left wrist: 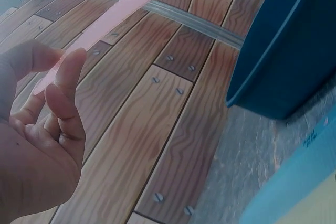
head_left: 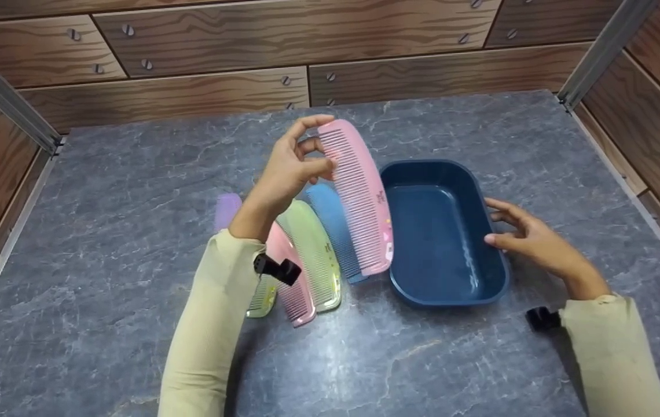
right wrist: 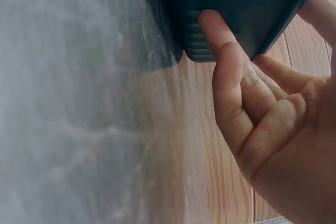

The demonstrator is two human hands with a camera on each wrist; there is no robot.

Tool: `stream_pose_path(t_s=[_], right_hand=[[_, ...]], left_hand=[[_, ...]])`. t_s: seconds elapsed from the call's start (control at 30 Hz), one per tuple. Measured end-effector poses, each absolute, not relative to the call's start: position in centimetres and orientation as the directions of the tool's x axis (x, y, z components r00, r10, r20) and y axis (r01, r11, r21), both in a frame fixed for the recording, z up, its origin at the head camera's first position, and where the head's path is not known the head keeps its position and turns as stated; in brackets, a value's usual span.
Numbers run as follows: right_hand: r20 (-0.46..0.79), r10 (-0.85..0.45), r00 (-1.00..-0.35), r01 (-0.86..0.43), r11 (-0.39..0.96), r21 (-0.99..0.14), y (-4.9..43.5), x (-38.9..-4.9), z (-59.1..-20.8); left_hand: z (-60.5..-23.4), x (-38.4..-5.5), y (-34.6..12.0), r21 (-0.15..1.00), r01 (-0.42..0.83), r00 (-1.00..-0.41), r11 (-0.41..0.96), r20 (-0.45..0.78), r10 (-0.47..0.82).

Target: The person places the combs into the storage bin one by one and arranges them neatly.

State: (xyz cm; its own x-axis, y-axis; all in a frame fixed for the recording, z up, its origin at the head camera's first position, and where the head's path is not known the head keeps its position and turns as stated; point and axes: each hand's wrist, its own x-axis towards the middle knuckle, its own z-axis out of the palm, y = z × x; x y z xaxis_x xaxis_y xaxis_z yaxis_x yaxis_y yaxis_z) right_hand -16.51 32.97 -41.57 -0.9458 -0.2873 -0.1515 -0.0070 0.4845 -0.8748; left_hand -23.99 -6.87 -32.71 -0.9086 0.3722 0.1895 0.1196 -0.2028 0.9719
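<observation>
A pink comb (head_left: 365,197) is pinched at its upper end between the thumb and fingers of my left hand (head_left: 289,165). It is held up with its teeth to the left, and its lower end overlaps the rim of a dark blue tub (head_left: 399,298) in the head view. In the left wrist view the comb (left wrist: 113,19) shows nearly edge-on above the left hand (left wrist: 47,114). My right hand (head_left: 530,234) grips the tub's right side, thumb at the rim. Its fingertips lie against the tub's outer wall (right wrist: 236,3) in the right wrist view.
Left of the tub, several combs lie fanned on the grey marbled table (head_left: 104,231): a blue comb (head_left: 333,220), a green comb (head_left: 310,249), another pink comb (head_left: 295,284) and a purple comb (head_left: 227,209), partly behind the left arm. Wood-patterned panels (head_left: 283,35) enclose the table.
</observation>
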Motion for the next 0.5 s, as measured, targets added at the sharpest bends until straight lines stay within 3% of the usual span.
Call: stream_pose_path(t_s=[0.5], right_hand=[[-0.164,-0.284,-0.945,-0.002,0.504,-0.864,33.0,-16.3,-41.3]], left_hand=[[-32.8,-24.3,-3.7,0.966,0.117,-0.88,-0.23,0.208,0.428]])
